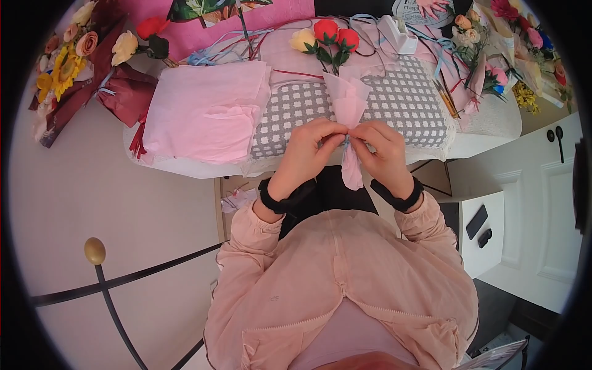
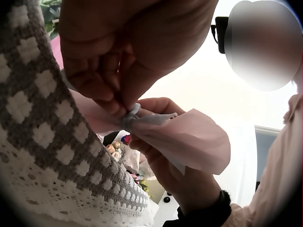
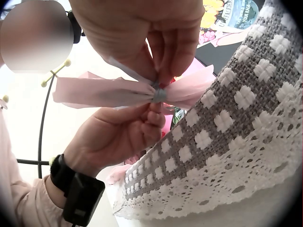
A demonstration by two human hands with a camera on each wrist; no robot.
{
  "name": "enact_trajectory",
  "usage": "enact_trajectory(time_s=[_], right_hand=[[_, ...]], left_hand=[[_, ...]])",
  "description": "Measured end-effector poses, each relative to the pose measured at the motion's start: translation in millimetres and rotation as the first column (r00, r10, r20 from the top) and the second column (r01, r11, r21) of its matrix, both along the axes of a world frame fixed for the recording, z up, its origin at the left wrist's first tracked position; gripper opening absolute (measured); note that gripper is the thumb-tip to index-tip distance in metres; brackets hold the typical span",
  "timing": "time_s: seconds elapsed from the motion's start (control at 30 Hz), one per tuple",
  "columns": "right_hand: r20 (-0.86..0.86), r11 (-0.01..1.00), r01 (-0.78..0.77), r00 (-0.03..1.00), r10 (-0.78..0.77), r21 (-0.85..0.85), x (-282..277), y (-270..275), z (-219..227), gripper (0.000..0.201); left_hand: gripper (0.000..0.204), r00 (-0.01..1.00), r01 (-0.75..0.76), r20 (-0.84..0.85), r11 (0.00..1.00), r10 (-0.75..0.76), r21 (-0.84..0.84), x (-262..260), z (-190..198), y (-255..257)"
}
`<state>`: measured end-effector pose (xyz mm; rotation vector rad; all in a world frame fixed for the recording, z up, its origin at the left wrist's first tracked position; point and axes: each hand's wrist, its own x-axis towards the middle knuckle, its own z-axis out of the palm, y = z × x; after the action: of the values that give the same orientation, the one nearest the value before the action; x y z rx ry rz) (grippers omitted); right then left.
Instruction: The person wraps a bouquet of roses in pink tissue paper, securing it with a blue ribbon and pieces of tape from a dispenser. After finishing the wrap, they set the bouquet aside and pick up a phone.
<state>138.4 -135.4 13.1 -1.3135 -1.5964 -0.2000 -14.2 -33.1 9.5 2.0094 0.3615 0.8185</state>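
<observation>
Both hands meet at the neck of a small bouquet lying across the table edge, wrapped in pink tissue paper (image 1: 349,102). Two red flowers (image 1: 325,29) and a yellow one (image 1: 302,41) stick out of its far end. A grey-blue ribbon (image 3: 159,95) is wound tightly round the gathered neck, with a small loop (image 2: 135,109) standing up from it. My left hand (image 1: 310,147) pinches at the ribbon from the left, and my right hand (image 1: 383,149) pinches it from the right. The paper tail (image 1: 351,169) flares out towards my body.
A stack of pink paper sheets (image 1: 203,111) lies left on the grey-and-white checked cloth (image 1: 407,102). Wrapped bouquets stand at far left (image 1: 123,92) and right. Loose ribbons, a white box (image 1: 398,35) and thin brown sticks (image 1: 447,100) lie behind and to the right.
</observation>
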Motion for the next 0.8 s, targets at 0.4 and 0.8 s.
enact_trajectory(time_s=[0.4,0.8], right_hand=[[0.023,0.993,-0.009,1.0,0.012,-0.118,0.4,-12.7,2.6,0.011],[-0.138,0.974,-0.061,0.99,0.031,-0.22,5.4,-29.6,-10.1,0.006]], left_hand=[[0.011,0.988,-0.152,0.061,0.97,0.142,0.191,1.1,-0.9,-16.6],[0.009,0.965,-0.233,-0.072,0.953,0.251,0.194,-3.7,-13.2,-14.3]])
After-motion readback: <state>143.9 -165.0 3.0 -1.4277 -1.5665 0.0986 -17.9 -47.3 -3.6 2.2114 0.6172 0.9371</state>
